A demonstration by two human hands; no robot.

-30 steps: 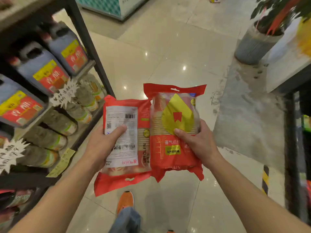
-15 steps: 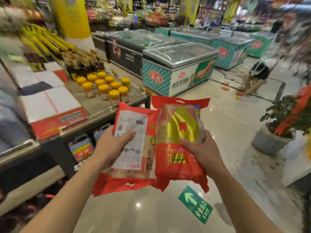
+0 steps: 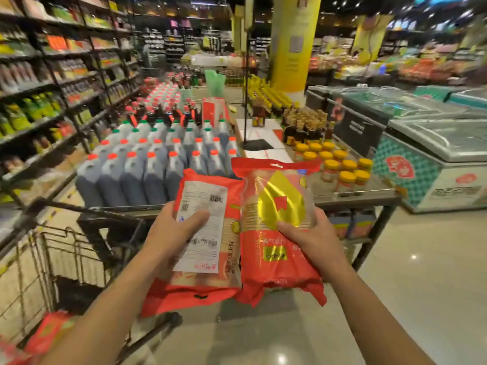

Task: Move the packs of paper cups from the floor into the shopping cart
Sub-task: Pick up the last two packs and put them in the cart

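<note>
I carry two red packs of paper cups side by side at chest height. My left hand grips the left pack, whose white label side faces me. My right hand grips the right pack, which shows a gold emblem on clear film. The wire shopping cart stands at the lower left, below and left of the packs. Another red pack lies inside the cart.
A low display table ahead holds dark jugs with orange caps and yellow-lidded jars. Shelving runs along the left. Chest freezers stand at the right. Glossy tiled floor lies to the right.
The view has lifted and swung left, from the floor to the display table and the cart. Both hands keep the same hold on the two packs.
</note>
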